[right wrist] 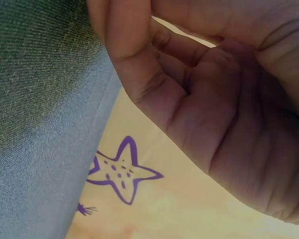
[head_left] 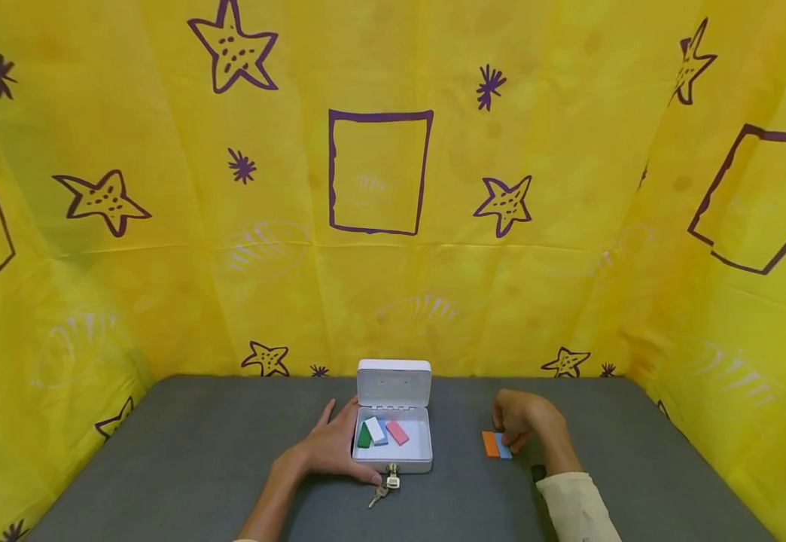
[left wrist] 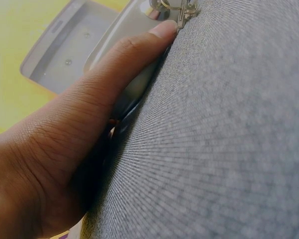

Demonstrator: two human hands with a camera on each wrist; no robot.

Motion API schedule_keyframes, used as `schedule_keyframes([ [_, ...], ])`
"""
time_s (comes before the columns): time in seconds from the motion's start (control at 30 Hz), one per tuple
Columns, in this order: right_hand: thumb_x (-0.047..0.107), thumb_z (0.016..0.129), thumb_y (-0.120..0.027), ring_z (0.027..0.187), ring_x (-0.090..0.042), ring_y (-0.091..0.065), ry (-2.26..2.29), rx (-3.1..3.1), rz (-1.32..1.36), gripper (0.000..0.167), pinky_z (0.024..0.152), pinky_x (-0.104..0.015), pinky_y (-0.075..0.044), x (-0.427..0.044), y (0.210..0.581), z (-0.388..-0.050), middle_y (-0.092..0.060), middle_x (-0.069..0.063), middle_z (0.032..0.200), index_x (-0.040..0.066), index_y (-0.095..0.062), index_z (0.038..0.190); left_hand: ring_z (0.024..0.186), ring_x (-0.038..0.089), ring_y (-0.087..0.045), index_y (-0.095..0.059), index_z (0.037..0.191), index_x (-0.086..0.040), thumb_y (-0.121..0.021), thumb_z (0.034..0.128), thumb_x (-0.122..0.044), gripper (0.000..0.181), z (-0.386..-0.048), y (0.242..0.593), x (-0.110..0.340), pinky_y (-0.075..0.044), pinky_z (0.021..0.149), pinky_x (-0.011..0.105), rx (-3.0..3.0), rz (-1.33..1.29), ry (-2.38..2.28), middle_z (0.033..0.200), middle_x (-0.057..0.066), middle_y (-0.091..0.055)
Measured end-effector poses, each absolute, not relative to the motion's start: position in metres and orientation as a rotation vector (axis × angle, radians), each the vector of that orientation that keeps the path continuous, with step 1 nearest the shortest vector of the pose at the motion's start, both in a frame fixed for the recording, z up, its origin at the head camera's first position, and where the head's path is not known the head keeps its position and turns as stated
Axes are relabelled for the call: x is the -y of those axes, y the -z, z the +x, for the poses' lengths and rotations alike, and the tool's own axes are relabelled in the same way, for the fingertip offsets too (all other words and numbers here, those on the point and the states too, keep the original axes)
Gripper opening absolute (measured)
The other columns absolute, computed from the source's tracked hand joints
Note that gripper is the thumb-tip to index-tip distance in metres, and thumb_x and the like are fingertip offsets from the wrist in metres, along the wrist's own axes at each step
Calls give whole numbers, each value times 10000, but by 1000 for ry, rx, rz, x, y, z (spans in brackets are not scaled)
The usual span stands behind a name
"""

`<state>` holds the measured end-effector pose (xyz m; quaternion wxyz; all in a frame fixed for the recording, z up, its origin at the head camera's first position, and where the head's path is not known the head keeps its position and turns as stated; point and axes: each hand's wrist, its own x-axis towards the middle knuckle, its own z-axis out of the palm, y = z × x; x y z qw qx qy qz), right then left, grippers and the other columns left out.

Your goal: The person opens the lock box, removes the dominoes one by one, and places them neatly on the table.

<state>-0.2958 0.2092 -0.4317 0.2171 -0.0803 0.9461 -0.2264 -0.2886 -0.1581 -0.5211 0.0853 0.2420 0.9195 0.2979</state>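
A white metal box [head_left: 420, 465] stands with its lid [head_left: 394, 382] raised; inside lie green [head_left: 364, 436], white [head_left: 374, 430], blue [head_left: 382, 433] and pink [head_left: 397, 432] blocks. My left hand [head_left: 328, 449] grips its left side, the thumb along the front near the lock and keys [head_left: 379, 493]. The left wrist view shows this hand [left wrist: 84, 104] against the box wall [left wrist: 120, 34]. To the right, my right hand [head_left: 531, 421] pinches a light blue block [head_left: 502, 447] beside an orange block [head_left: 491, 444]. In the right wrist view the hand's [right wrist: 209, 99] fingers are bent, their tips out of frame.
The grey tabletop [head_left: 203, 459] extends on both sides of the box. Yellow curtains [head_left: 379, 301] with purple stars and squares hang behind and at both sides. A dark object [head_left: 538, 473] lies near the right wrist.
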Motion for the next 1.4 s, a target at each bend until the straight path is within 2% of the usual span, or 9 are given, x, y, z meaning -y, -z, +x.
schedule_keyframes([
  [0.1,-146,836,-746,644,-225,-717,637,-2617,-225,209,624,-323,-596,-209,432,-296,-640,-108,815,15,-634,908,1583,412,-283,-171,1643,-55,-857,648,-722,1380,-290,525,159,44,1294,697,-2750,733,-894,1704,198,-280],
  [0.17,-113,821,-779,665,-212,-678,593,-2619,-228,239,624,-316,-556,-210,430,-295,-638,-97,809,48,-642,933,1582,411,-288,-177,1642,-52,-864,649,-707,1373,-289,525,159,40,1292,705,-2752,731,-894,1701,200,-283],
  [0.37,-42,741,-894,726,-205,-625,531,-2551,-252,476,670,-320,-558,-211,427,-295,-618,-89,970,159,-607,1063,1594,383,-278,-152,1651,-49,-876,692,-639,1339,-286,516,157,21,1295,713,-2743,696,-855,1711,192,-268],
  [0.43,-24,724,-918,741,-211,-629,510,-2543,-261,512,673,-319,-565,-209,427,-296,-590,-85,1012,173,-582,1057,1598,382,-271,-141,1654,-47,-869,692,-654,1350,-286,516,157,24,1298,707,-2739,689,-849,1715,190,-261],
  [0.67,17,733,-933,722,-226,-580,405,-2546,-271,479,621,-306,-471,-204,427,-295,-562,-62,964,188,-557,974,1596,391,-266,-163,1653,-68,-854,653,-721,1379,-291,525,159,62,1300,691,-2731,700,-878,1714,180,-270],
  [0.83,34,743,-931,700,-219,-571,378,-2559,-277,464,597,-298,-439,-204,428,-296,-565,-57,959,200,-562,970,1607,357,-259,-168,1657,-94,-847,629,-755,1398,-295,532,159,78,1307,672,-2735,680,-899,1722,149,-267],
  [1.0,43,743,-933,681,-213,-573,375,-2571,-305,462,589,-289,-442,-204,428,-296,-566,-48,945,203,-569,976,1600,389,-260,-149,1655,-69,-846,646,-736,1396,-292,526,159,69,1303,682,-2730,686,-877,1721,174,-258],
  [1.17,28,736,-931,641,-200,-548,389,-2592,-316,454,565,-283,-414,-203,429,-295,-591,-69,827,195,-579,967,1581,421,-284,-160,1645,-48,-865,657,-693,1374,-289,520,159,33,1288,716,-2743,718,-885,1703,204,-278],
  [1.4,34,741,-931,664,-207,-570,372,-2593,-335,450,580,-293,-431,-203,430,-297,-612,-78,804,192,-583,979,1603,378,-259,-145,1659,-81,-856,631,-739,1412,-293,530,160,80,1303,676,-2742,705,-901,1720,165,-259],
])
